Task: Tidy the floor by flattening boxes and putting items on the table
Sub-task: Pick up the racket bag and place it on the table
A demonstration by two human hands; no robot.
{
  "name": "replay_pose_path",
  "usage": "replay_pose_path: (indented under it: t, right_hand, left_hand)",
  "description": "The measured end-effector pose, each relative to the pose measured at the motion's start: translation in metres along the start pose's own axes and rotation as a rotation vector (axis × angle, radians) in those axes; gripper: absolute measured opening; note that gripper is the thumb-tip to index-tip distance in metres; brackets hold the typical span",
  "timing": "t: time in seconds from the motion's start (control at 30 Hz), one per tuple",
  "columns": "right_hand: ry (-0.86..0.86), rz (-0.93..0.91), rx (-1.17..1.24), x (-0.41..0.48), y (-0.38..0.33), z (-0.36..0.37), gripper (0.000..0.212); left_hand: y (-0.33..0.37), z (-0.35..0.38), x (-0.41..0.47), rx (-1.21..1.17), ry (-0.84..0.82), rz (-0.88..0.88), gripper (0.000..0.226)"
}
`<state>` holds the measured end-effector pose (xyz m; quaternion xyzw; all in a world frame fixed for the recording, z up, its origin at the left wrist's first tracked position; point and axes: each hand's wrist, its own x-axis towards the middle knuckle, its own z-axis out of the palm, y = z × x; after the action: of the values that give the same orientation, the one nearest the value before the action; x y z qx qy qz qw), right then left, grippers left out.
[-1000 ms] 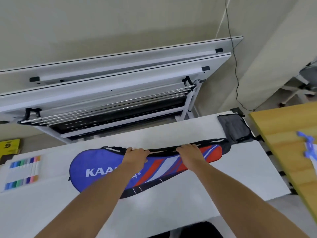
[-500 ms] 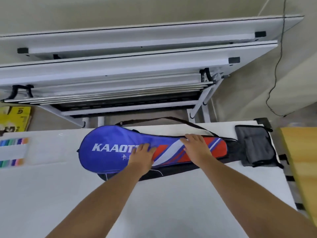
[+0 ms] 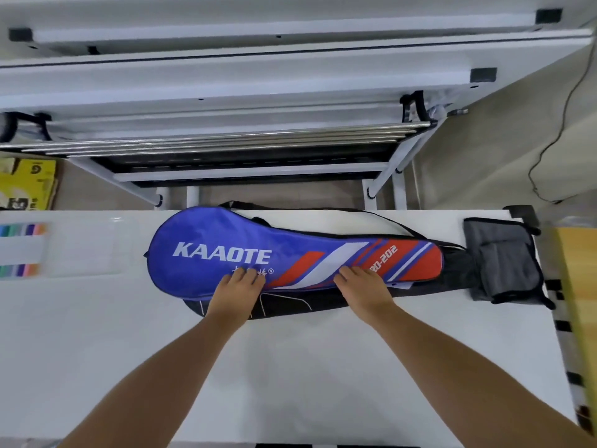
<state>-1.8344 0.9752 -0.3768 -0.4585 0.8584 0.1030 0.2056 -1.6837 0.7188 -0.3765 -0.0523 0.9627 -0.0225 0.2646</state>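
A blue, red and white racket bag (image 3: 226,240) marked KAAOTE lies flat along the far side of the white table (image 3: 290,367), head end to the left. Its black strap loops behind it over the table's far edge. My left hand (image 3: 237,287) rests palm down on the bag's near edge, just below the lettering. About a hand's width to its right, my right hand (image 3: 361,286) lies flat on the red and white stripes. Neither hand has its fingers curled around the bag.
A grey pouch (image 3: 504,260) lies at the bag's right end. A clear case of coloured markers (image 3: 19,250) sits at the table's left. Folded white tables on a rack (image 3: 226,92) stand behind, a yellow box (image 3: 26,182) lies on the floor, and a wooden table (image 3: 578,270) adjoins on the right.
One second ago both hands gripped the bag's upper edge. The bag has since been laid flat on the table, and the hands now rest on top of it.
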Motion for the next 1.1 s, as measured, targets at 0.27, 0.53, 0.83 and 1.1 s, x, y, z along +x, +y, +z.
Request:
replay_pose_path:
  t: [0.27,0.53,0.83,1.1]
  right_hand:
    - [0.053,-0.018,-0.066,-0.031,0.014,-0.039,0.047]
    - [0.002,0.074,-0.08,-0.081,0.045,-0.036,0.036]
    - [-0.011,0.165,-0.105,-0.079,0.038,0.005,0.037]
    - [-0.097,0.173,-0.145,-0.059,0.024,0.013,0.046]
  left_hand:
    - [0.007,-0.027,-0.017,-0.055,0.087,0.069,0.061]
    - [0.054,-0.024,-0.018,-0.089,0.163,0.184,0.072]
    - [0.052,-0.003,-0.023,-0.104,-0.004,0.135,0.041]
    - [0.032,0.007,-0.026,-0.015,-0.02,0.124,0.049]
